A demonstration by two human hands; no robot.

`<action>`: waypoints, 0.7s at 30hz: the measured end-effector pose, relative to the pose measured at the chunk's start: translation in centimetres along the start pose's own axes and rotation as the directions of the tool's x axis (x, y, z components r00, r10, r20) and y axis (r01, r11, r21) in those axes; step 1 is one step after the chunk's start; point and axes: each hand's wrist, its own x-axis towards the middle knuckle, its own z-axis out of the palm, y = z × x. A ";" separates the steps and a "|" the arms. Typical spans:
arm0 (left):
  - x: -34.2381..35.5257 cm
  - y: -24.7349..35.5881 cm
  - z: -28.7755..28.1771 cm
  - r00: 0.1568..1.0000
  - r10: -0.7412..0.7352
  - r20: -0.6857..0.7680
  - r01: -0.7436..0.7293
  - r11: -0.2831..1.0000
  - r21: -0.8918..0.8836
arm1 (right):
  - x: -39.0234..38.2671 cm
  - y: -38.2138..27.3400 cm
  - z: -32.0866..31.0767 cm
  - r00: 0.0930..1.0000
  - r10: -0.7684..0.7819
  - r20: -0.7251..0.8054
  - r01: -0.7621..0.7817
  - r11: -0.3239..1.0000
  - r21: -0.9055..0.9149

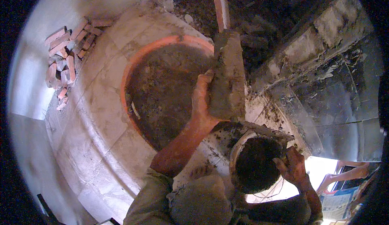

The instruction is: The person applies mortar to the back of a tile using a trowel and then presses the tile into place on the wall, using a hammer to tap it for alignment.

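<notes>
My left hand (206, 107) grips the edge of a long, upright mortar-coated piece (227, 79), over the right part of a wide orange tub (129, 69) of dark, lumpy mix. My right hand (293, 168) is closed on the right side of a round bucket (236, 156) full of dark material. A dirty flat ledge (267, 130) lies just above the bucket, below my left hand. A long reddish strip (219, 4) extends upward from behind the coated piece.
A heap of broken bricks (60, 59) lies by the left wall (36, 83). A dark rubble-filled area (267, 14) is at top. A dirty tiled surface (332, 103) is at right. Another person's bare limb (344, 174) shows at lower right, near a printed sack (340, 202).
</notes>
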 end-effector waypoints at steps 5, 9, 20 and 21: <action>0.3 1.6 -0.3 0.996 -0.019 0.093 0.015 0.999 0.039 | -1.6 1.6 0.3 0.994 0.106 -0.010 -0.106 0.990 -0.097; -0.9 1.2 1.5 0.915 0.403 0.028 -0.290 0.608 0.739 | -3.0 2.2 -2.1 0.994 0.102 0.037 -0.101 0.994 -0.036; 1.0 0.9 1.1 0.954 0.276 -0.116 -0.220 0.908 0.356 | -6.1 3.5 -2.4 0.718 0.144 0.681 0.052 0.965 -0.258; 0.3 1.0 1.7 0.948 0.297 -0.113 -0.219 0.869 0.445 | -5.2 4.0 -1.0 0.670 0.054 0.740 0.182 0.955 -0.235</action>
